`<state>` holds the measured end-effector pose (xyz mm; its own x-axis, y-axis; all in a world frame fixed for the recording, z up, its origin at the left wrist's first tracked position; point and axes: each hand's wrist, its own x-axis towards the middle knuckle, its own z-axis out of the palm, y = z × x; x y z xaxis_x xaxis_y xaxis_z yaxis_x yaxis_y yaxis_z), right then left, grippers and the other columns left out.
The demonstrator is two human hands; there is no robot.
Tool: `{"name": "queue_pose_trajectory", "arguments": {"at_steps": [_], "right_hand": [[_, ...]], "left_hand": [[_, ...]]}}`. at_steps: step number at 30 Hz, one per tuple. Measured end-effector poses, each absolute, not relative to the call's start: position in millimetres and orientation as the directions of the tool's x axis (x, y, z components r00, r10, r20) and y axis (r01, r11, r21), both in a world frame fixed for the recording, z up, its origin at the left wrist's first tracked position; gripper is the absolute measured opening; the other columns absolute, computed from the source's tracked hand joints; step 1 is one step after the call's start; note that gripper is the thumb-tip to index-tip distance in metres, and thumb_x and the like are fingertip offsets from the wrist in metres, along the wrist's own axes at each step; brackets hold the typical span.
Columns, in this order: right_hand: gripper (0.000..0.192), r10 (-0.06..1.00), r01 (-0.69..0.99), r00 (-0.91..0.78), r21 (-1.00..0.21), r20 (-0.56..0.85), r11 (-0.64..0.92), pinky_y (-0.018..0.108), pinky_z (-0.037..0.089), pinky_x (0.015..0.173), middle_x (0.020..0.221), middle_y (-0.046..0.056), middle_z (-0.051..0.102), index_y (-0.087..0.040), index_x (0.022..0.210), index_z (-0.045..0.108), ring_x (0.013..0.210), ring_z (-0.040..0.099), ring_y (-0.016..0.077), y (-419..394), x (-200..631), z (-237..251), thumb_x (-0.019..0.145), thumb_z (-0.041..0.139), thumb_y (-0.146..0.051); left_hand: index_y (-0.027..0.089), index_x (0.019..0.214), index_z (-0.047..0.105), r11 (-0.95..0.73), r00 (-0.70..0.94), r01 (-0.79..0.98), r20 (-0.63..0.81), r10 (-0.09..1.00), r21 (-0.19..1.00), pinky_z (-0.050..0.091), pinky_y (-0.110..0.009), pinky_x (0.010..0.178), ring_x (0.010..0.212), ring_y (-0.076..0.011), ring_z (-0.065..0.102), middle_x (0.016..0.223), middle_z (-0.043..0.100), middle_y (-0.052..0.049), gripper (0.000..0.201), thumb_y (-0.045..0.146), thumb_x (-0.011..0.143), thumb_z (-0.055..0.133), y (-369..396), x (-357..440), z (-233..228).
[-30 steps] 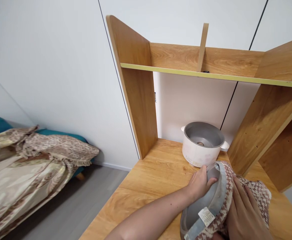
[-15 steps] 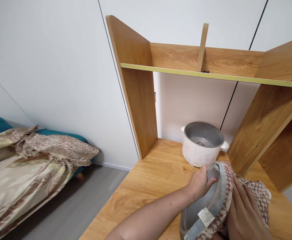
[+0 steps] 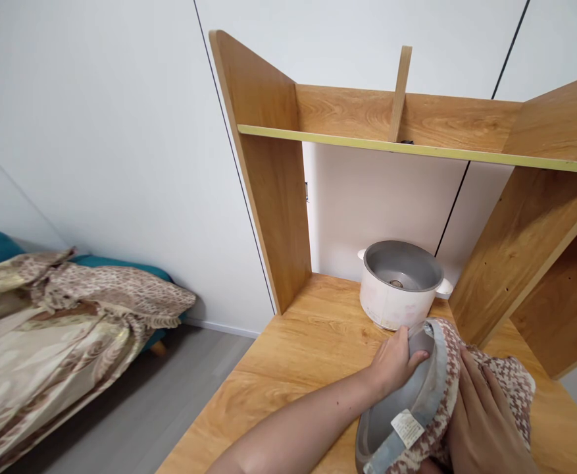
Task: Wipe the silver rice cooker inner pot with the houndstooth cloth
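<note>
My left hand grips the far rim of a grey, round-cornered pan, its thumb lying over the edge. The pan is tilted at the front right of the wooden desk. A brown-and-white houndstooth cloth with a pale blue-grey border covers the pan's right part. On the border a white label shows. My right hand lies over the cloth with its fingers close together, holding it against the pan; its thumb is hidden. Just beyond my left hand stands a white electric pot with a grey inside.
The wooden desk carries a hutch with a yellow-edged shelf and an upright divider. Its side panels flank the pot. At the left, a teal sofa with a patterned cover stands on the grey floor.
</note>
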<state>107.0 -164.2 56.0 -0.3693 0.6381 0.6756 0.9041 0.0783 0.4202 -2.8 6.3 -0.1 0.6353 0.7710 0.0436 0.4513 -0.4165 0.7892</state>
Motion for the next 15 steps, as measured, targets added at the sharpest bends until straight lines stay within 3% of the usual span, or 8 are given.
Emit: {"name": "queue_pose_trajectory", "arguments": {"at_steps": [9, 15], "right_hand": [[0.094, 0.640, 0.912, -0.362, 0.400, 0.678, 0.092, 0.064, 0.047, 0.113, 0.149, 0.039, 0.063, 0.006, 0.158, 0.041, 0.145, 0.056, 0.0534, -163.8, 110.0, 50.1, 0.102, 0.051, -0.068], [0.096, 0.636, 0.899, -0.385, 0.428, 0.669, 0.095, 0.066, 0.046, 0.113, 0.147, 0.041, 0.063, 0.009, 0.158, 0.040, 0.143, 0.056, 0.0549, -163.7, 109.8, 52.3, 0.103, 0.046, -0.069]], "left_hand": [[0.032, 0.129, 0.058, -0.439, 0.631, 0.479, 0.050, 0.774, 0.760, 0.057, -0.061, 0.106, 0.126, -0.0442, 0.071, 0.132, 0.075, -0.015, 0.048, 0.062, 0.092, 0.061, 4.6, -3.3, 2.3], [0.026, 0.128, 0.056, -0.456, 0.638, 0.488, 0.053, 0.768, 0.744, 0.057, -0.059, 0.104, 0.123, -0.0443, 0.072, 0.132, 0.074, -0.020, 0.048, 0.060, 0.093, 0.057, 2.7, -3.9, 4.9]]}}
